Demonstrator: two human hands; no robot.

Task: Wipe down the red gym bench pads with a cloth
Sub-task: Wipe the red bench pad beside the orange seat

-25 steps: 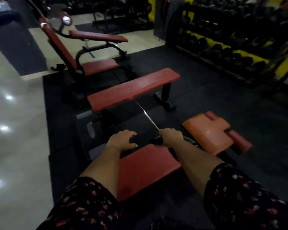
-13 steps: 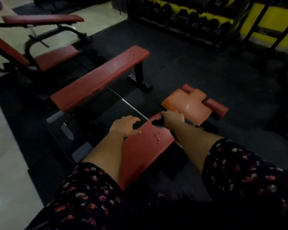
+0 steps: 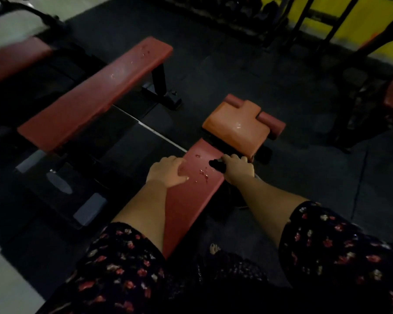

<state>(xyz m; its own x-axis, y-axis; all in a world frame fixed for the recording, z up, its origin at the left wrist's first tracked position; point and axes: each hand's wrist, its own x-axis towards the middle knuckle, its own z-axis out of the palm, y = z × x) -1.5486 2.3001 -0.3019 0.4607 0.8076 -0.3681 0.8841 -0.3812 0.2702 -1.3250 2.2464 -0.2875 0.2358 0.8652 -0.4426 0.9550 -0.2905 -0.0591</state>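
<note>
The right hand [image 3: 238, 169] has its grip round the dark cloth [image 3: 216, 165] on the red pad [image 3: 191, 200], a little nearer along the right edge than before. The left hand [image 3: 167, 172] stays on the left edge; I cannot tell its grip. Wet drops [image 3: 202, 174] lie between them.

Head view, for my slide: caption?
Right hand grips a dark cloth on the droplet-flecked red padded bench; left hand rests on its edge.
</note>
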